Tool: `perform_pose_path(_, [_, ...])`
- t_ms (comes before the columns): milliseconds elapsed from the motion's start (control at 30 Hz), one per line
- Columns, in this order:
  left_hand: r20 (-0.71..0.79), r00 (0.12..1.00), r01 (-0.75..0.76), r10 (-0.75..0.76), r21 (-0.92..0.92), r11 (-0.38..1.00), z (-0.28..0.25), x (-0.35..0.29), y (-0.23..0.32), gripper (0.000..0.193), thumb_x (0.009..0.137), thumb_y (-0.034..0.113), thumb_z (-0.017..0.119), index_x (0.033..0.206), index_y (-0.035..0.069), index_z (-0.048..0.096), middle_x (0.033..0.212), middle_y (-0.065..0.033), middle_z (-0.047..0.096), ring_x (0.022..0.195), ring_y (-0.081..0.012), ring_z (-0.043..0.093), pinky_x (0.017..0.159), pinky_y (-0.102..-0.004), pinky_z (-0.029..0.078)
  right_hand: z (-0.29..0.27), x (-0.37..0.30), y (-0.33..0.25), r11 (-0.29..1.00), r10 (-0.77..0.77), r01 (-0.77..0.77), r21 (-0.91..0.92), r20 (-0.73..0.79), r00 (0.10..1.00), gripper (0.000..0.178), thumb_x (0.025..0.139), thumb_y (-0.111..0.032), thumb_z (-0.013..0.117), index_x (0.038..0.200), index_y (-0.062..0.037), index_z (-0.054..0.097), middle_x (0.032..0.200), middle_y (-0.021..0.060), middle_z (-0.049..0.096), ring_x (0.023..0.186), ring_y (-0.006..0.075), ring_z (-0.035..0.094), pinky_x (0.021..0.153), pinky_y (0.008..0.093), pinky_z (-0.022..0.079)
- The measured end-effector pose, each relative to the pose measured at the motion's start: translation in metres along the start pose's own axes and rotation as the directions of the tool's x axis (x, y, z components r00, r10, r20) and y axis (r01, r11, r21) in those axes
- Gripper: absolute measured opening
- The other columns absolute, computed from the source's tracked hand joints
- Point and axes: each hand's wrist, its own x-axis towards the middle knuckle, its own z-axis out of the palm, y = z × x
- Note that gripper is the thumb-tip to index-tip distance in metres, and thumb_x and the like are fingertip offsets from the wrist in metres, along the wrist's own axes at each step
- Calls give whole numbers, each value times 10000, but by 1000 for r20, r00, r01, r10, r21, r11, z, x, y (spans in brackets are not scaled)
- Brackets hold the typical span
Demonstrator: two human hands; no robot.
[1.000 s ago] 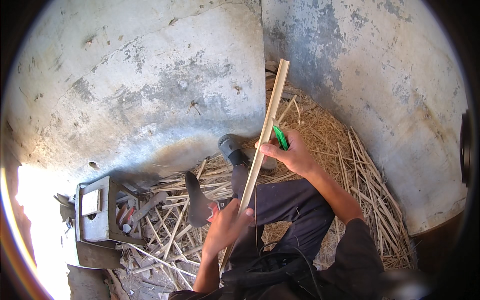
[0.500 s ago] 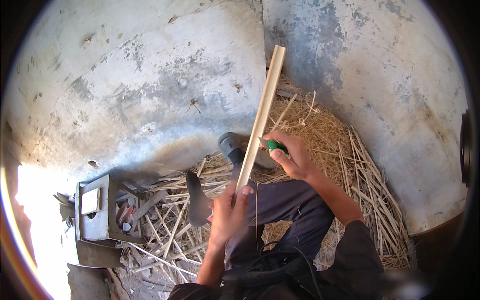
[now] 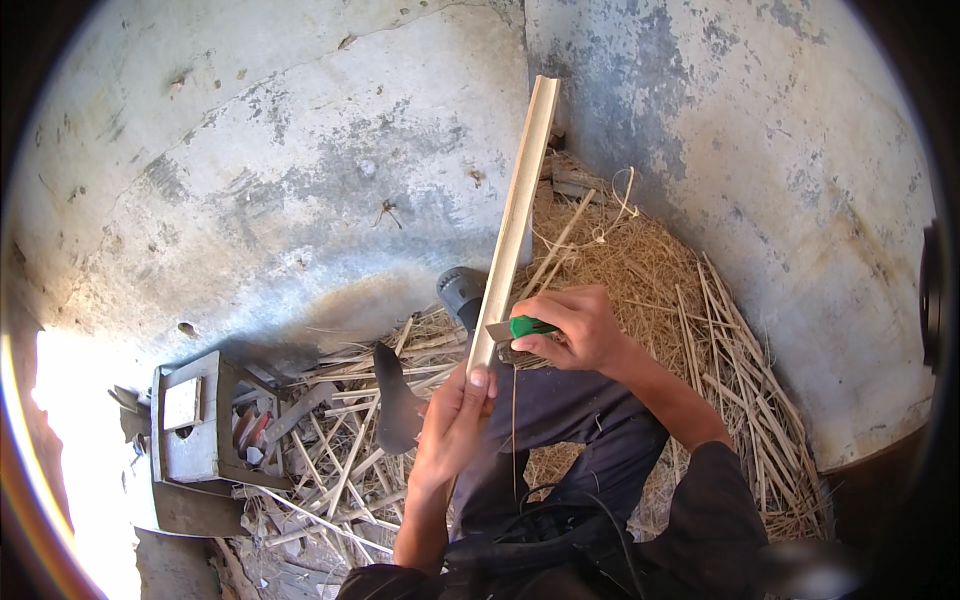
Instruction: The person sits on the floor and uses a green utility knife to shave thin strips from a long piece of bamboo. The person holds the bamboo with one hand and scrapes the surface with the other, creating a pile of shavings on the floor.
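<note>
A long, pale split bamboo strip (image 3: 515,215), hollowed along its length, slants upward and away from me. Its lower end is in the grip of my left hand (image 3: 455,415), the thumb lying along the top. My right hand (image 3: 578,328) is closed round a green-handled utility knife (image 3: 532,325). The knife's short blade touches or nearly touches the right edge of the strip, a little above my left thumb. Beneath my hands are my legs in dark trousers (image 3: 560,400).
Loose bamboo sticks (image 3: 350,450) litter the floor at left, and more sticks (image 3: 750,400) lie along the right. A heap of fine shavings (image 3: 640,260) fills the corner. A worn wooden box (image 3: 190,425) stands at left. Stained walls (image 3: 300,180) rise ahead.
My right hand has drawn the knife down along the strip, closer to my left hand. The strip's far end has shifted slightly left and up.
</note>
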Motion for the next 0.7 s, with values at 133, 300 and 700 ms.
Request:
perform_pose_path(133, [-22,999,35,-35,0,999,-1,-2,0,402,1203,412,441,971,103,551,684,97,381,575,-15,291,517,-232,219,1,0,-1,999,-8,8,-40,-20,1000,384,971,-459,800,969,-77,763,758,33,724,607,215,713,549,339,541])
perform_pose_path(300, [21,1000,14,-14,-15,1000,-9,-5,-5,431,1202,413,442,926,98,546,671,79,395,552,-20,310,493,-234,236,3,-1,7,997,77,-79,-16,-103,992,391,1001,-464,773,1010,-73,785,777,38,754,588,161,709,527,323,543])
perform_pose_path(700, [-59,998,28,-33,-70,997,-10,-15,10,439,1206,384,451,905,94,586,698,87,431,609,-21,329,539,-243,262,-16,-11,29,961,259,-249,125,-74,963,539,1109,-522,600,1076,-6,755,748,39,667,644,154,698,529,324,484])
